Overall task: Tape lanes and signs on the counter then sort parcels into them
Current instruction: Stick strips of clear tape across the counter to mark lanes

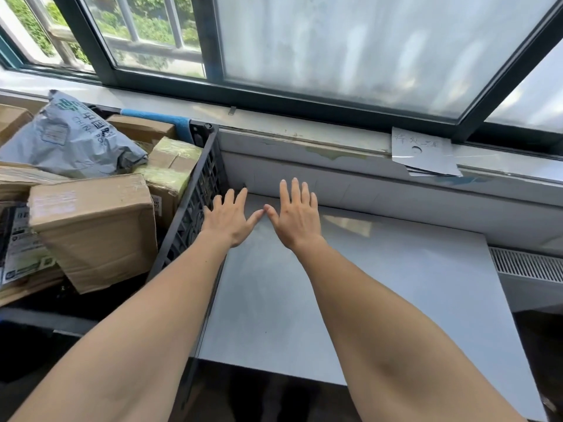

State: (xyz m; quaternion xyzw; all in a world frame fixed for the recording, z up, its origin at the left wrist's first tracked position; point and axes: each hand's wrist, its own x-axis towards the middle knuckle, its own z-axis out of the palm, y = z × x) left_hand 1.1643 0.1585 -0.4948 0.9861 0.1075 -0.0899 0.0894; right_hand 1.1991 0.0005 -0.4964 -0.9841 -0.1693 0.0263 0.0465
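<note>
Both arms reach forward from the bottom of the frame to the middle. The left hand [230,219] and the right hand [297,217] lie palm down with fingers spread and straight, so each grip is open and holds nothing. The tips of the two thumbs touch. Whether the palms press on the grey bench [396,284] or hang just above it cannot be told. The left hand is over the bench's left edge, just beside the wall of a black plastic crate [195,208].

The crate fills the left of the frame and holds the parcels: a grey mail bag [73,141] on top at the upper left, a large cardboard box [91,226] tilted below it, and a smaller box with green tape [172,169] against the crate wall.

At the upper right a few white paper sheets [425,153] with handwriting lie stacked on the window sill [304,126], overhanging its edge, well apart from the hands. A ribbed vent [527,264] sits at the right edge, beside the bench
</note>
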